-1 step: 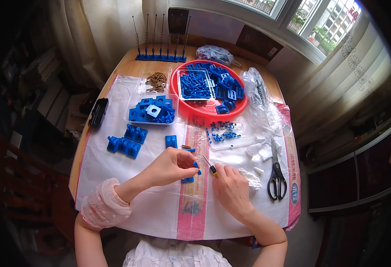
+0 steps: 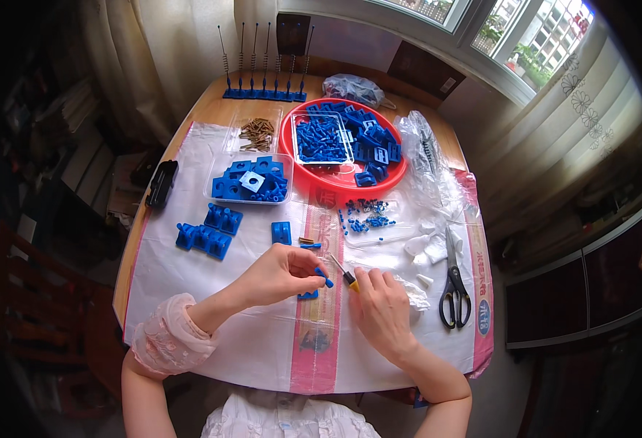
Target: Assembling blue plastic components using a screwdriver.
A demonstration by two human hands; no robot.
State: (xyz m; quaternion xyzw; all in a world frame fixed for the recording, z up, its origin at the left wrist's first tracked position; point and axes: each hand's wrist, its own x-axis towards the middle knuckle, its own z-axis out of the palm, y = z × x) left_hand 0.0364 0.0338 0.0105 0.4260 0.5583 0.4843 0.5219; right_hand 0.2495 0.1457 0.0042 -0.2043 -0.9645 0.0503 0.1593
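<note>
My left hand (image 2: 289,274) pinches a small blue plastic peg (image 2: 325,278) between thumb and fingertips. My right hand (image 2: 381,306) is closed round the yellow-and-black handle of a screwdriver (image 2: 350,280). Its thin metal shaft points away and to the left, its tip a little beyond the peg. Just past my left hand lie a blue block (image 2: 281,233), a brass-coloured pin (image 2: 306,240) and a second blue peg (image 2: 311,246). Another blue block (image 2: 308,296) shows partly from under my left hand.
Blue assemblies (image 2: 210,233) stand at left, behind them a clear tub (image 2: 211,191) of blue parts. A red basin (image 2: 401,174) holds more parts. Tiny blue bits (image 2: 368,219) lie mid-table. Black scissors (image 2: 454,288) lie at right. Upright spring rods (image 2: 266,93) stand at the back.
The blue peg in my left hand has tilted, its near end now further right. The screwdriver tip has shifted very slightly left. Everything else looks the same.
</note>
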